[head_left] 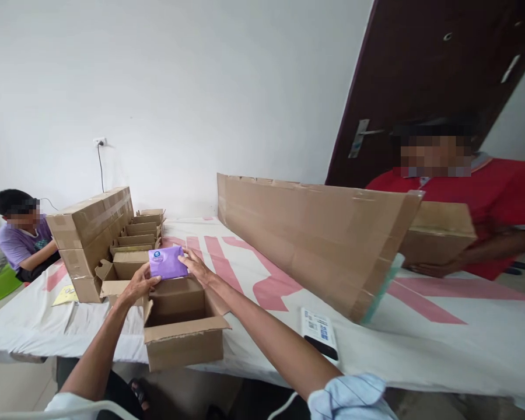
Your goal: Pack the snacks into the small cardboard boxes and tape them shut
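A flat purple packet (pixel 168 263) with a dark round logo is held up between my two hands, above an open cardboard box (pixel 184 350). My left hand (pixel 139 283) grips its lower left corner, and my right hand (pixel 196 267) has its right edge. The open box stands at the table's front edge with its flaps spread; the part of its inside that shows is bare cardboard. Just behind my left hand is another open cardboard box (pixel 114 287), at the near end of a row of open boxes (pixel 142 227).
Closed, taped boxes (pixel 85 251) are stacked at the left, near a yellow note (pixel 65 295). A long cardboard panel (pixel 310 233) stands across the table (pixel 254 344). Right of the open box lies a phone (pixel 319 333). One person sits at far left; another, in red, holds a box (pixel 437 245).
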The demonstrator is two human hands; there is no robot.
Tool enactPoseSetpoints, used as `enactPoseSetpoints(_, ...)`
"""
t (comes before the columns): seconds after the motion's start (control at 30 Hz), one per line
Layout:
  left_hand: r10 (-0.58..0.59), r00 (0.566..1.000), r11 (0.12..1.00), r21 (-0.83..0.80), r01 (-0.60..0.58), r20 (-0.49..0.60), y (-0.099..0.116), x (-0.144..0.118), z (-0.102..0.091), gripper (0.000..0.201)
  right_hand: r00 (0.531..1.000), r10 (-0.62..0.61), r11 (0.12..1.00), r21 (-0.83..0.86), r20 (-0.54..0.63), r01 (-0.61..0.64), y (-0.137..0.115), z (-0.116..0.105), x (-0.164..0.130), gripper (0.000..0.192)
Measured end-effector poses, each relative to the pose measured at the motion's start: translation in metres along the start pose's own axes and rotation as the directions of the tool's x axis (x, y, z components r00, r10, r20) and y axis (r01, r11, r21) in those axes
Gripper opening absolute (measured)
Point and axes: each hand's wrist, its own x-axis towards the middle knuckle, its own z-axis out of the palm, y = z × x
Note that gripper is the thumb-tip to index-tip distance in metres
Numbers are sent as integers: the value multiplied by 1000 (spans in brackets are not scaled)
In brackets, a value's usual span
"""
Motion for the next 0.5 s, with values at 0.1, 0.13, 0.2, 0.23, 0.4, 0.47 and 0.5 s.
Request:
enactPoseSetpoints(0.1, -5, 1000, 1000, -10, 5, 12, -1, 3, -1, 79, 1000, 12, 1000, 28, 19, -12, 12, 0, 3, 50)
enactPoseSetpoints(0.13, -4, 1000, 1000, -16, 4, 18, -1, 4, -2, 77, 1000, 15, 999, 38, 24, -16, 14, 0, 5, 52)
enactPoseSetpoints(0.2, 0, 1000, 1000, -31, 0, 27, 1, 8, -2, 73, 999, 16, 998, 57, 32, -18, 17, 1, 8, 54)
enactPoseSetpoints(0.23, 3, 1000, 999, -39, -2, 29, 1, 9, -2, 71, 999, 15, 998, 65, 34, -17, 18, 1, 9, 55)
enactPoseSetpoints(0.4, 8, 1000, 998, -67, -6, 23, -2, 14, 1, 72, 1000, 9, 996, 92, 25, -11, 25, 0, 12, 57)
enactPoseSetpoints(0.47, 7, 1000, 998, -70, -6, 13, -4, 15, 1, 73, 1000, 22, 995, 97, 19, -24, 28, 0, 12, 60)
enactPoseSetpoints(0.5, 5, 1000, 998, -70, -5, 10, -4, 15, 2, 73, 999, 33, 994, 99, 19, -35, 29, -1, 12, 61)
